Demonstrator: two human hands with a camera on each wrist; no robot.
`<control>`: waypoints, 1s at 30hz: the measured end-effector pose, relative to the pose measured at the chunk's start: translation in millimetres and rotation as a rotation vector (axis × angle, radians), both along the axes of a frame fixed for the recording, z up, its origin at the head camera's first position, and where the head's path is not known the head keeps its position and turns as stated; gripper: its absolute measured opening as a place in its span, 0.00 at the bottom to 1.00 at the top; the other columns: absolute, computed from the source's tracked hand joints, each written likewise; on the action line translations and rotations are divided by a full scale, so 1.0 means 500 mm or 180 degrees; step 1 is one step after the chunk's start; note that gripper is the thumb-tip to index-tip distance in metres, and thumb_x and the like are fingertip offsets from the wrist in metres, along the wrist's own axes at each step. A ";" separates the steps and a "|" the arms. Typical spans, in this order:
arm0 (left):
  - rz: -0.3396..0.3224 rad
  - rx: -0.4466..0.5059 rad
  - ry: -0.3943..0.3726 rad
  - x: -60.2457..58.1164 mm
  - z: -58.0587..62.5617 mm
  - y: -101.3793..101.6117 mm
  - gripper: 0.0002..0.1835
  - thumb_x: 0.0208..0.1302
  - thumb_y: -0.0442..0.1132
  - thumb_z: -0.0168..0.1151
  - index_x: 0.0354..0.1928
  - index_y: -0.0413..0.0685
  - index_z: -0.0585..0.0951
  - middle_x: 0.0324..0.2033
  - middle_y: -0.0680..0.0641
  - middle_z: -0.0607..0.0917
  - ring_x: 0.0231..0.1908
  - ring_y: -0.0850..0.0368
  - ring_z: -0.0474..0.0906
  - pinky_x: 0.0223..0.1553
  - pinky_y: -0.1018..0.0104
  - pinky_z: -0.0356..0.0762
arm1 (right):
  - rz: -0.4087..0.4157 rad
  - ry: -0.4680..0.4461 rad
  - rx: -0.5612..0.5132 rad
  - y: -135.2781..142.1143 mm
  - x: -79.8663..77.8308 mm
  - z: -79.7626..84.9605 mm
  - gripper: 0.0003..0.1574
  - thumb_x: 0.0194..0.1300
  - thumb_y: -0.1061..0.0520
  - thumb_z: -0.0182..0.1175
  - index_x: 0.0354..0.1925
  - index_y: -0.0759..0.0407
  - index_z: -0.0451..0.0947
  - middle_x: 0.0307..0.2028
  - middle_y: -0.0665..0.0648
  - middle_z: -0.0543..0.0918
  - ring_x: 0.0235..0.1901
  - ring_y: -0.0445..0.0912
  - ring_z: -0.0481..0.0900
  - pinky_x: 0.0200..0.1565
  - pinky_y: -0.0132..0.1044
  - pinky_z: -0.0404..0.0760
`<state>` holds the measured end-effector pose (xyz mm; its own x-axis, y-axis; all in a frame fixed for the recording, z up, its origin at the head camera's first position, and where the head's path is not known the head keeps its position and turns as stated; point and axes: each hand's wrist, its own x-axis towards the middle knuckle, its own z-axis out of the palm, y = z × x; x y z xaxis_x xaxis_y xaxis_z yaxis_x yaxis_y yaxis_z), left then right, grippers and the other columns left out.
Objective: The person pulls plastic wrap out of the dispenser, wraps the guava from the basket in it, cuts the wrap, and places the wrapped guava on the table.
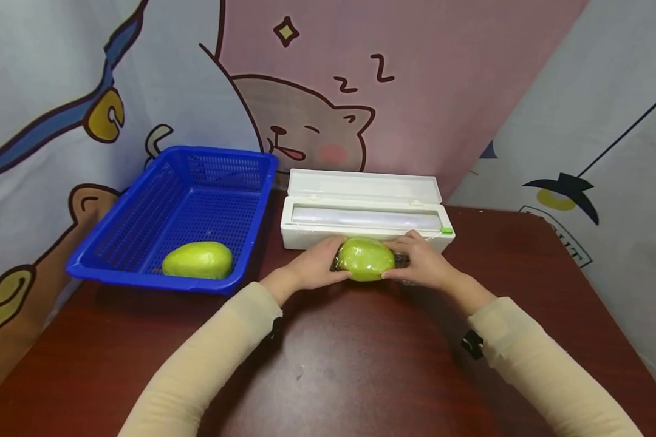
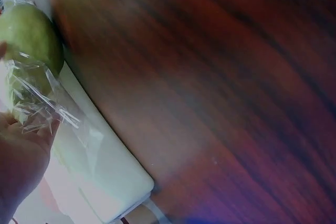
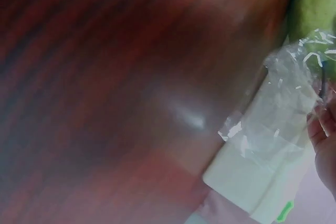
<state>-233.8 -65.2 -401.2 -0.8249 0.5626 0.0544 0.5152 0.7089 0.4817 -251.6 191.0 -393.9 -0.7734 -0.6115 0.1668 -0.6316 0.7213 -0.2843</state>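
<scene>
A yellow-green mango (image 1: 365,259), covered in shiny cling film, is held in front of the white dispenser box (image 1: 311,237). My left hand (image 1: 321,263) grips its left end, thumb on the near side. On the other end my right hand (image 1: 422,261) grips it in the same way. Loose cling film (image 2: 39,98) bunches by the left fingers in the left wrist view. In the right wrist view more film (image 3: 283,103) spreads out crumpled from the mango beside the right fingers.
The dispenser's lid (image 1: 363,186) stands up at the back, with a film roll (image 1: 361,217) inside and a green slider (image 1: 446,230) at its right end. A blue plastic basket (image 1: 262,212) at the left holds another mango (image 1: 198,260). A printed curtain hangs behind the brown table (image 1: 350,370).
</scene>
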 end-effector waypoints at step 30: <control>0.0070 0.0179 0.0307 0.002 -0.019 0.003 0.42 0.49 0.48 0.72 0.63 0.39 0.64 0.59 0.41 0.72 0.61 0.48 0.67 0.66 0.59 0.62 | -0.0292 0.0253 -0.0284 0.062 0.034 0.039 0.35 0.55 0.50 0.67 0.57 0.64 0.73 0.54 0.65 0.77 0.56 0.58 0.71 0.57 0.55 0.68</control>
<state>-233.0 -63.7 -410.6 -0.8264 0.5383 0.1651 0.5457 0.6937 0.4701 -234.5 222.2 -374.5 -0.8075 -0.5190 0.2803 -0.5874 0.7510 -0.3015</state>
